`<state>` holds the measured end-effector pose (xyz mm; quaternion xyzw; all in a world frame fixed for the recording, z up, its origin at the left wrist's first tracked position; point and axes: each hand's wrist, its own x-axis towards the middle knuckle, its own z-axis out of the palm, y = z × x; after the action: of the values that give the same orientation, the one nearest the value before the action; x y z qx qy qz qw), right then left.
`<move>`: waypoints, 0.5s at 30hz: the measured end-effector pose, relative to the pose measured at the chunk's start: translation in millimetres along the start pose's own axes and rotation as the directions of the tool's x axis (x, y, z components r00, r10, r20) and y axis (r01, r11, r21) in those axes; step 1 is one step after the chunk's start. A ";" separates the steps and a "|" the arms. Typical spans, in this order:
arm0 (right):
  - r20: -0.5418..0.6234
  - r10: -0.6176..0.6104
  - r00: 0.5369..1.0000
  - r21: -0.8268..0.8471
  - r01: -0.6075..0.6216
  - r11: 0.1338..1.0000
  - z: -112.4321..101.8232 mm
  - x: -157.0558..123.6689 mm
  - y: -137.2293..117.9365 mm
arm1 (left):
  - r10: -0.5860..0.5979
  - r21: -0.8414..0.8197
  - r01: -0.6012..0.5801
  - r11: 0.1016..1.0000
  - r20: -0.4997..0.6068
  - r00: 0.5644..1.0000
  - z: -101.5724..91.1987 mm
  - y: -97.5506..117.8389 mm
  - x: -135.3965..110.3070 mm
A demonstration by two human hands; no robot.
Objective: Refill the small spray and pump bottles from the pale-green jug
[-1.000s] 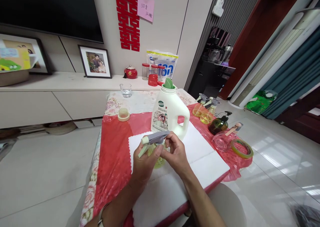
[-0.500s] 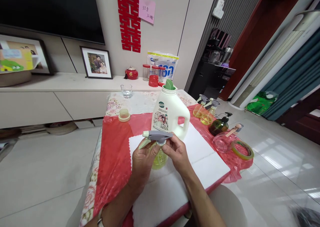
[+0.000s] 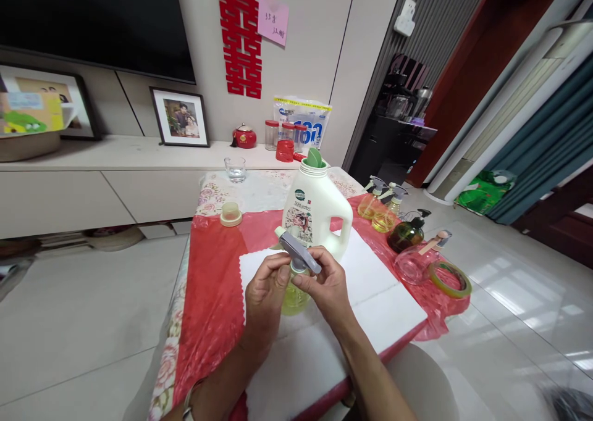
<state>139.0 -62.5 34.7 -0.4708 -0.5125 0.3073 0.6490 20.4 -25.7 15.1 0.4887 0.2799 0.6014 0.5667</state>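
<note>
A clear spray bottle (image 3: pixel 294 301) of yellow liquid stands on a white cloth (image 3: pixel 319 359). Its grey trigger head (image 3: pixel 296 249) sits at the neck, its pale nozzle pointing to the far left. My left hand (image 3: pixel 267 291) is closed around the bottle's neck from the left. My right hand (image 3: pixel 330 285) pinches the neck and the back of the head from the right; some fingertips are hidden behind it. Just beyond the hands rises a large white detergent jug (image 3: pixel 317 205), uncapped, with something green in its mouth.
A translucent cap (image 3: pixel 230 215) lies on the red plastic sheet (image 3: pixel 210 273) to the left. A glass cup (image 3: pixel 235 170) is farther back. At right stand filled spray bottles (image 3: pixel 383 217), a dark pump bottle (image 3: pixel 406 236), a pink bottle (image 3: pixel 412 265) and a tape roll (image 3: pixel 450 279).
The trigger head has turned on the bottle, its nozzle swinging from pointing left to pointing away and left. My right fingers have shifted with it; the bottle stays in place.
</note>
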 end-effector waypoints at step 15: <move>-0.066 -0.080 0.995 -0.082 0.074 0.994 5.4 -0.7 -0.2 | 0.019 -0.050 -0.014 0.999 0.094 0.995 -0.3 3.3 -0.4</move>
<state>133.6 -61.6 34.8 -0.4865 -0.5194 0.2449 0.6585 18.7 -26.7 17.8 0.5047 0.2339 0.5890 0.5862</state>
